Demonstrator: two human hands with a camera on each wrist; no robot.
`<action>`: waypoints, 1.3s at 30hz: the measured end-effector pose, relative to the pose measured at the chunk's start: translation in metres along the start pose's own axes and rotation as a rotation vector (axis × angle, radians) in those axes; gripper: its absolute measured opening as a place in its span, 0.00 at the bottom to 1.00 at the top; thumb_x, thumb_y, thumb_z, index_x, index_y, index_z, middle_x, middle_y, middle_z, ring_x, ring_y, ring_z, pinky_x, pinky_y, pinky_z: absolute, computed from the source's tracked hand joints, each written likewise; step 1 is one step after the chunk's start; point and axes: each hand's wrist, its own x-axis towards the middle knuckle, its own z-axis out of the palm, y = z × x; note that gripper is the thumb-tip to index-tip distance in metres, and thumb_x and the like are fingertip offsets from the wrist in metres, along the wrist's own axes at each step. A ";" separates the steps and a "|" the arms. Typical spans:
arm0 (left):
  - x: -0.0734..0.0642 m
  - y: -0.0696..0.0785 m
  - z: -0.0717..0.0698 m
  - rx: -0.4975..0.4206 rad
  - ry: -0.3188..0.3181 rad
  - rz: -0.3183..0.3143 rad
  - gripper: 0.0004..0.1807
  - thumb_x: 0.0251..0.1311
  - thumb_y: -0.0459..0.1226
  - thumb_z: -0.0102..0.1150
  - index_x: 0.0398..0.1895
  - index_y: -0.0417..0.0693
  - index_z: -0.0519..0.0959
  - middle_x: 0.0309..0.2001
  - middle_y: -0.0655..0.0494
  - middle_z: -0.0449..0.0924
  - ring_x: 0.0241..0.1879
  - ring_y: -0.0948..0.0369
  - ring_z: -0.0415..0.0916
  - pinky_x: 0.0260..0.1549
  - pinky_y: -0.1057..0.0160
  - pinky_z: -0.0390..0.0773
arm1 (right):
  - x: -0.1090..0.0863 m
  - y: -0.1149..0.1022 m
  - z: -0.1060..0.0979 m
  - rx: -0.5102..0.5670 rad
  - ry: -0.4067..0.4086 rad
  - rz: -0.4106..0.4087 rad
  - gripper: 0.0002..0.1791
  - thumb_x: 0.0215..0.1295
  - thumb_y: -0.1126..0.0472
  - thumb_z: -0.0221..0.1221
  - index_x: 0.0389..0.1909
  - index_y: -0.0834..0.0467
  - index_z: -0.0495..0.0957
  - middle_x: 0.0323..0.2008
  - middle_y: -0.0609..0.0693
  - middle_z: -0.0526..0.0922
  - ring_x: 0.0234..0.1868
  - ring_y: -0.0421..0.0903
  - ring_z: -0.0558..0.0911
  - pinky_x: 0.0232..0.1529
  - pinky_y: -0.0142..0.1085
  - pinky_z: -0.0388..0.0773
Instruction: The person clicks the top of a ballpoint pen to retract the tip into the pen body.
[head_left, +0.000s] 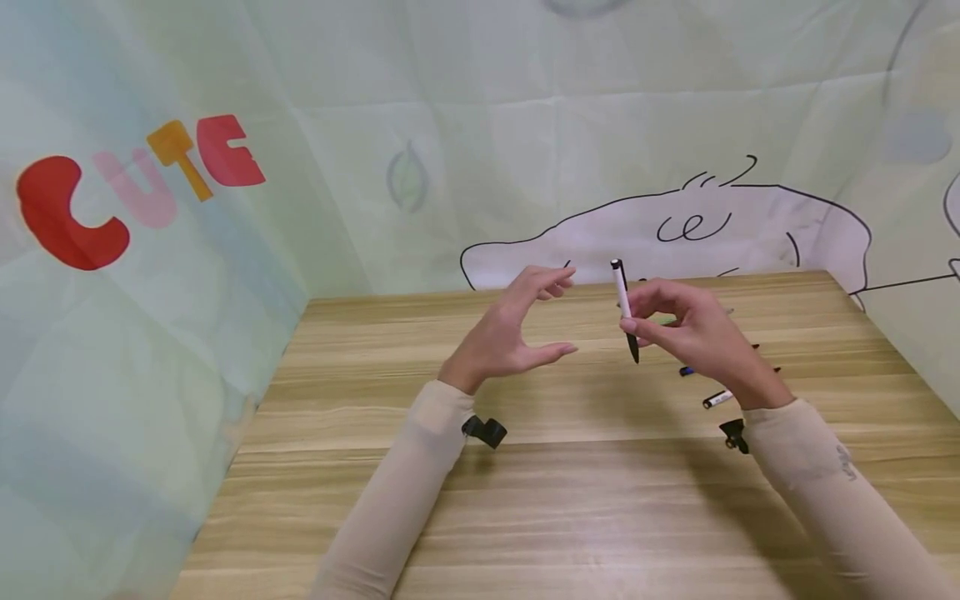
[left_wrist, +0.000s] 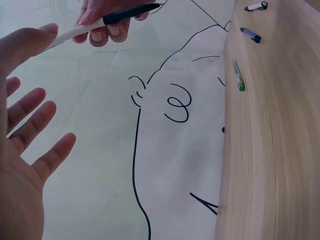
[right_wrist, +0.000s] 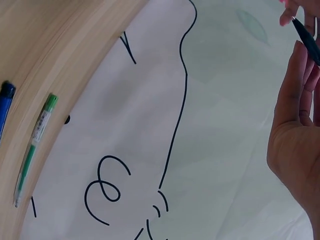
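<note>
In the head view my right hand [head_left: 697, 329] pinches a white pen with black ends [head_left: 623, 300] between thumb and fingers. The pen is held above the table, nearly upright, its dark tapered end downward. To its left my left hand [head_left: 510, 333] is raised, thumb apart from the fingers, holding nothing. A gap separates it from the pen. In the left wrist view the left hand's fingers [left_wrist: 55, 160] are spread, with the pen [left_wrist: 130, 14] beyond the thumb. The right wrist view shows the pen's dark part [right_wrist: 306, 42] at the right edge.
On the wooden table [head_left: 360, 400], right of and below the right hand, lie a blue pen [head_left: 686, 372], another white and black pen [head_left: 717, 399] and a green pen [right_wrist: 35, 140], partly hidden in the head view. A printed cloth [head_left: 450, 167] hangs behind and at the left.
</note>
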 end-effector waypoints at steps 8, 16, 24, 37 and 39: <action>0.010 0.003 0.007 -0.019 -0.002 0.019 0.48 0.51 0.39 0.79 0.73 0.39 0.62 0.61 0.45 0.72 0.58 0.56 0.73 0.62 0.62 0.75 | 0.004 -0.005 0.005 0.083 -0.033 -0.042 0.10 0.66 0.65 0.67 0.47 0.57 0.82 0.36 0.55 0.84 0.37 0.47 0.85 0.36 0.42 0.87; 0.019 0.004 0.014 -0.062 -0.007 0.022 0.54 0.49 0.37 0.80 0.76 0.40 0.56 0.64 0.45 0.67 0.58 0.56 0.72 0.62 0.59 0.75 | 0.008 -0.008 0.011 0.161 -0.055 -0.027 0.11 0.67 0.64 0.66 0.47 0.61 0.80 0.36 0.56 0.83 0.36 0.53 0.83 0.38 0.44 0.87; 0.026 0.005 0.018 -0.068 -0.034 0.021 0.60 0.46 0.37 0.81 0.77 0.40 0.49 0.65 0.42 0.64 0.60 0.55 0.69 0.62 0.57 0.74 | 0.010 -0.012 0.015 0.248 -0.063 -0.021 0.11 0.68 0.66 0.65 0.47 0.65 0.77 0.35 0.55 0.81 0.36 0.50 0.83 0.37 0.43 0.88; 0.030 0.005 0.022 -0.082 -0.085 -0.009 0.67 0.42 0.40 0.84 0.76 0.41 0.43 0.64 0.43 0.59 0.60 0.54 0.68 0.62 0.60 0.74 | 0.009 -0.016 0.023 0.308 -0.075 -0.026 0.14 0.68 0.65 0.65 0.48 0.68 0.75 0.37 0.57 0.79 0.38 0.47 0.83 0.37 0.41 0.88; 0.030 0.005 0.022 -0.087 -0.091 -0.012 0.67 0.42 0.39 0.84 0.76 0.42 0.42 0.65 0.42 0.58 0.60 0.54 0.68 0.61 0.60 0.75 | 0.009 -0.016 0.024 0.313 -0.076 -0.024 0.14 0.68 0.65 0.65 0.48 0.68 0.75 0.37 0.56 0.79 0.38 0.48 0.83 0.37 0.41 0.88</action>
